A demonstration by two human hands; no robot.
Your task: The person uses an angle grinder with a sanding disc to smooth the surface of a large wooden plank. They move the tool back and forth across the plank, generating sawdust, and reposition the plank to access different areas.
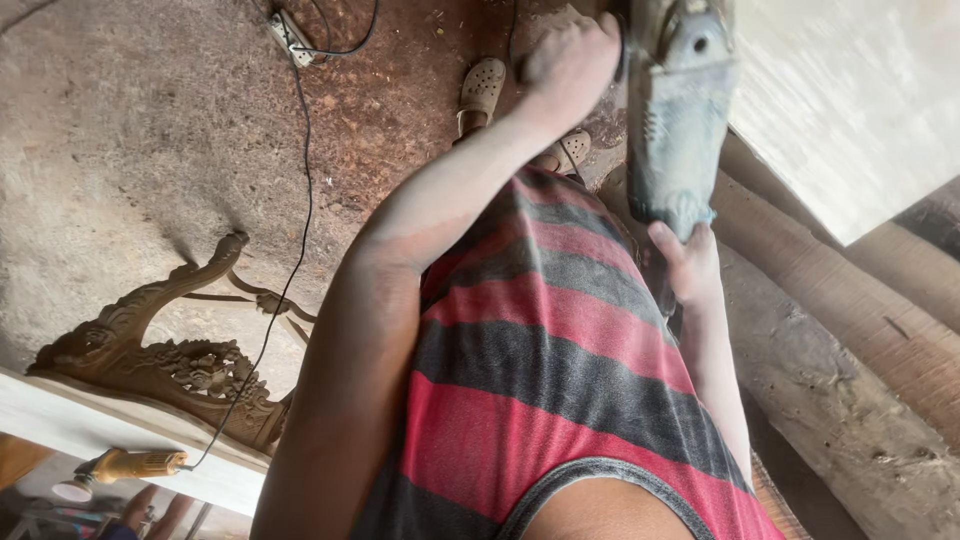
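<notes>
Dusty grey handheld power sander sits against pale wooden board at upper right; right hand wrapped round its rear end, left hand fisted on its side grip. Board surface looks smooth already, remaining extent unclear. Carved wooden furniture piece lies well apart.

The person is wearing a sleeveless top with broad red and grey stripes; dust is coating both bare arms. Beige perforated clogs are covering the feet.
</notes>
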